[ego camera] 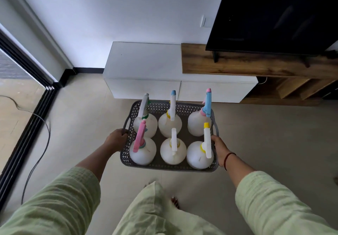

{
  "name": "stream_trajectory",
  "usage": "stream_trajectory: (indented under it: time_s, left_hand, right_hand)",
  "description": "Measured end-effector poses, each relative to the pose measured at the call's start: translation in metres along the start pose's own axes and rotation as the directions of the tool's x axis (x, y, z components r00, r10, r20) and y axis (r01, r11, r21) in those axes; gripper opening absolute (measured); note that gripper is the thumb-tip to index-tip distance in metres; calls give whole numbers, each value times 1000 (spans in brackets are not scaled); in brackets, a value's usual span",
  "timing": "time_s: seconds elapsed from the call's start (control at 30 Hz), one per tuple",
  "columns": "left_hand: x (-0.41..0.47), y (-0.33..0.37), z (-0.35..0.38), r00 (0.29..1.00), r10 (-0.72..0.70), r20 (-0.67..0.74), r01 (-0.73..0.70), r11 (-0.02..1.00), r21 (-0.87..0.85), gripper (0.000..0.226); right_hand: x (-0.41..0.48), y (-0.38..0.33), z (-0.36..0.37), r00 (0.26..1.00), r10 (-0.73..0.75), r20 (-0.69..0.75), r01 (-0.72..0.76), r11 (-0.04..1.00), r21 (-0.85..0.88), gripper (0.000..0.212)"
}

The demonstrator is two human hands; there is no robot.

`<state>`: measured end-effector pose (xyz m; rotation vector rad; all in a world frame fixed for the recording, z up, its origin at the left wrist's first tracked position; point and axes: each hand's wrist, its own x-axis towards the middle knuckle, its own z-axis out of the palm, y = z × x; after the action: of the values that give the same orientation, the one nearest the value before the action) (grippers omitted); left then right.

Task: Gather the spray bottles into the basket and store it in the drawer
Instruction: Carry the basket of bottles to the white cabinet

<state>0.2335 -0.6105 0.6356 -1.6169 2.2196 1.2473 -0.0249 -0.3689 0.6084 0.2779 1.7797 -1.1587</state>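
Note:
A grey perforated basket (pixel 165 167) hangs above the floor in front of me, carried level. Several round white spray bottles stand upright in it in two rows, among them one with a pink trigger (pixel 142 150) at the near left and one with a blue trigger (pixel 199 123) at the far right. My left hand (pixel 117 139) grips the basket's left handle. My right hand (pixel 220 148) holds its right rim. Beyond the basket a low white cabinet has two drawer fronts (pixel 144 89), both closed.
A wooden TV stand (pixel 256 64) with a black television (pixel 274 13) adjoins the cabinet on the right. A dark cable (pixel 43 143) trails over the tiled floor on the left, beside a black sliding-door track (pixel 27 134). My foot (pixel 174 202) shows below the basket.

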Motion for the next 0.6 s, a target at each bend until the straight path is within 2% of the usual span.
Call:
stream_trajectory:
  time_s: [0.13, 0.33, 0.6]
  left_hand:
    - [40, 27, 3, 999, -3, 34, 3, 1000, 6, 31]
    - [121, 74, 1, 991, -12, 135, 14, 1000, -12, 32]
    - [233, 129, -4, 973, -13, 230, -6, 997, 83, 31]
  right_hand:
    - [33, -27, -5, 1000, 19, 1, -19, 1000, -14, 23]
    - [87, -61, -6, 988, 27, -153, -27, 1000, 1, 17]
    - [152, -109, 10, 956, 104, -275, -84, 993, 82, 11]
